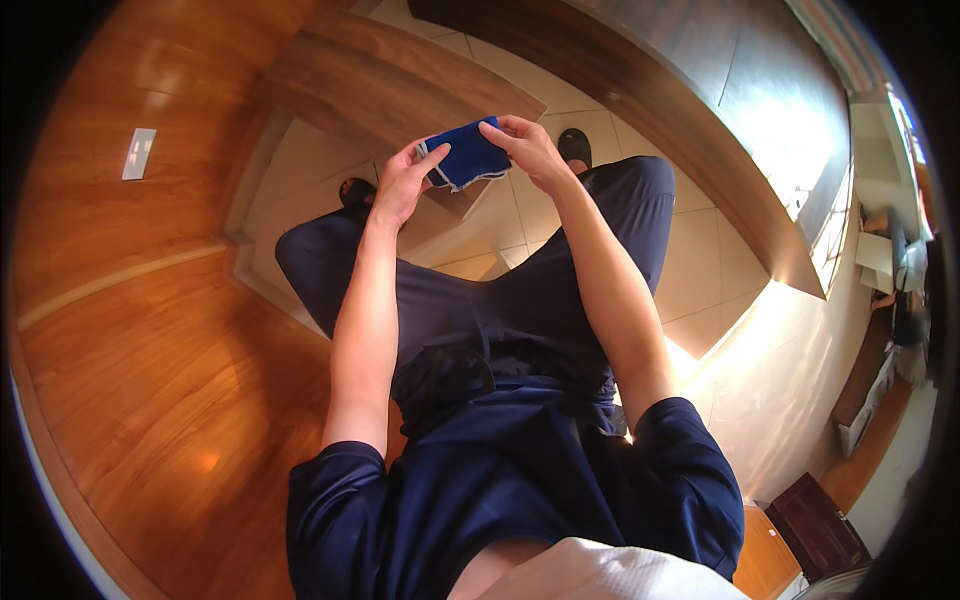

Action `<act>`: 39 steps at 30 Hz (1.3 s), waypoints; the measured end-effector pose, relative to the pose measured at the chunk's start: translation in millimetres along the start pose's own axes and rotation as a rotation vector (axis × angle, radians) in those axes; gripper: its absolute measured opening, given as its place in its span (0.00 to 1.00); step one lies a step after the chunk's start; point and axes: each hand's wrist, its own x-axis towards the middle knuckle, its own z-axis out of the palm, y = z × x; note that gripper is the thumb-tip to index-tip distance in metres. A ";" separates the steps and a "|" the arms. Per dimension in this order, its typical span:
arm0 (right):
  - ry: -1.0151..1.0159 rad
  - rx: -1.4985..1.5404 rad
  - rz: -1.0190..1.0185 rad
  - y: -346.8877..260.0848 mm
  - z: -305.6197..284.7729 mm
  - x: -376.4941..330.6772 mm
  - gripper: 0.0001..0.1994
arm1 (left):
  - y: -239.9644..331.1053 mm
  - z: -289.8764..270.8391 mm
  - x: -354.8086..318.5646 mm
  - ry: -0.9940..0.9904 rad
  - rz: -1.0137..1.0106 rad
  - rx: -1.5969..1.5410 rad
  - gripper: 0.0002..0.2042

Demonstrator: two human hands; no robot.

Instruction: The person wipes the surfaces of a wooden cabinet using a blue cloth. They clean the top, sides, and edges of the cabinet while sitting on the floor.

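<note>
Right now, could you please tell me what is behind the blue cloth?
Around the blue cloth, a brown wooden surface and pale tiles show; the cloth covers whatever is directly behind.

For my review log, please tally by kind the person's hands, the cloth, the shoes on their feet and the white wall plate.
Left hand and right hand: 2
Blue cloth: 1
Dark shoes: 2
White wall plate: 1
Total: 6

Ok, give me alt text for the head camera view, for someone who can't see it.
A person's left hand and right hand hold a small blue cloth with pale edging, one on each side. Spread legs in dark trousers and a tiled floor show beneath, with glossy wooden panelling at the picture's left.
</note>
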 end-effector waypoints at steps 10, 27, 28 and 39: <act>0.613 -0.344 -0.406 3.3 -21.6 9.7 0.21 | -1.4 -20.9 5.0 0.235 -0.076 0.050 0.19; 0.315 -0.806 -0.701 64.9 -21.0 13.1 0.12 | -6.1 -36.4 8.9 0.252 -0.023 0.134 0.19; 0.317 -0.707 -0.586 69.5 -23.7 10.4 0.12 | -7.2 -34.9 9.3 0.262 -0.024 0.150 0.18; 0.554 -0.190 0.034 81.3 -51.2 0.5 0.16 | -29.5 -35.5 17.1 0.261 -0.093 0.319 0.20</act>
